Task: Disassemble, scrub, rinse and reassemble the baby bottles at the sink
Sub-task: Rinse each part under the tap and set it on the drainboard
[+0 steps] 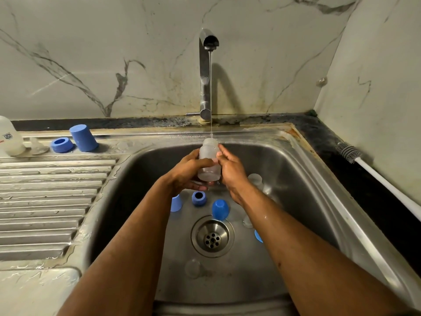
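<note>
A clear bottle body point(208, 160) stands upright over the sink point(303, 179), its open mouth under a thin stream from the tap point(205, 71). My left hand point(186, 172) grips its lower half from the left. My right hand point(230, 169) touches its right side with fingers fairly straight. Below, on the sink floor, lie a blue collar ring point(198, 198), a blue cap point(220, 209), another blue cap point(175, 203) partly behind my left forearm, a clear bottle point(256, 180) and a clear teat point(192, 268).
On the drainboard point(52, 201) at the back left stand a white bottle point(10, 136), a clear teat point(37, 145), a blue ring point(62, 145) and a blue cap point(83, 137). A bottle brush point(364, 165) lies on the dark counter at the right. The drain point(212, 238) sits mid-basin.
</note>
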